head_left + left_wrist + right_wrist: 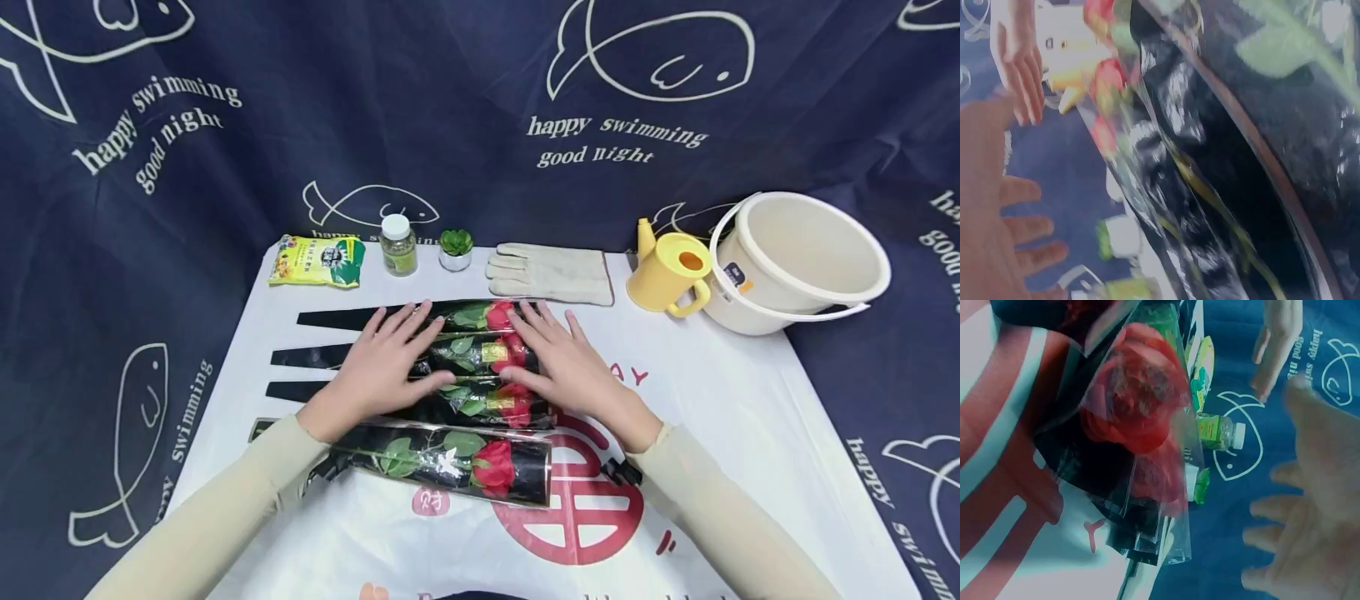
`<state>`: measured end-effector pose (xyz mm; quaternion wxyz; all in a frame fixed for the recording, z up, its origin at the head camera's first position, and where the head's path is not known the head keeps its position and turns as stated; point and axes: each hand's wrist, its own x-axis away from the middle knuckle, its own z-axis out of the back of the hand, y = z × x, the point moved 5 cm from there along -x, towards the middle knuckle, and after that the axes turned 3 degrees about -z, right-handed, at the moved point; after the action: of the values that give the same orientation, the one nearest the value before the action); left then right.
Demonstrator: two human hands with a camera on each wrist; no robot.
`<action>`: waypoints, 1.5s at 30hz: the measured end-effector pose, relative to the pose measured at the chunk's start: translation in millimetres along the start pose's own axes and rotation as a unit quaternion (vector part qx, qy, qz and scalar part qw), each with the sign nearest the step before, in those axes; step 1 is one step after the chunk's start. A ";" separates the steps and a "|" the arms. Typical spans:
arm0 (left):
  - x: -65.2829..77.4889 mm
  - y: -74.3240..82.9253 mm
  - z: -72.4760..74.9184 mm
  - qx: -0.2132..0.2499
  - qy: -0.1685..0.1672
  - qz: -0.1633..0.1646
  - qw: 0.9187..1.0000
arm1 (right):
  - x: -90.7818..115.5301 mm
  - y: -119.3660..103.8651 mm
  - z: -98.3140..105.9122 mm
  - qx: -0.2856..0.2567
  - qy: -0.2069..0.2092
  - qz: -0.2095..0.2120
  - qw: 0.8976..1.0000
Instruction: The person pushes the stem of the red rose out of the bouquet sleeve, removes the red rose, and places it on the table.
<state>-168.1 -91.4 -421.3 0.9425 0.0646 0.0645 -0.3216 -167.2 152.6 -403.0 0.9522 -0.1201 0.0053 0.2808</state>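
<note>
Several wrapped red roses in black sleeves with clear film lie side by side on the white table. The nearest wrapped rose (492,467) sits a little askew, below a wrapped rose (516,403) in the row behind it. My left hand (382,367), fingers spread, is over the stems and leaves of the row. My right hand (566,358), fingers spread too, is over the flower ends at the right. Both hands appear with straight fingers above the sleeves in the wrist views, where a rose head (1138,394) shows close through its film.
Along the back stand a yellow packet (315,261), a white-capped bottle (398,246), a small potted succulent (455,250) and a pair of pale gloves (551,273). At the back right are a yellow watering can (667,271) and a white bucket (795,258). Dark fabric surrounds the table.
</note>
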 end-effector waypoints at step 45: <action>-11.9 -116.5 -5.4 0.087 0.032 0.058 0.994 | -84.7 57.3 -2.1 -0.034 0.075 0.058 0.995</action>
<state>-249.4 -174.9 -434.0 0.9478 0.1605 0.0621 -0.2683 -269.0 153.6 -411.3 0.9267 -0.1731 0.0740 0.3254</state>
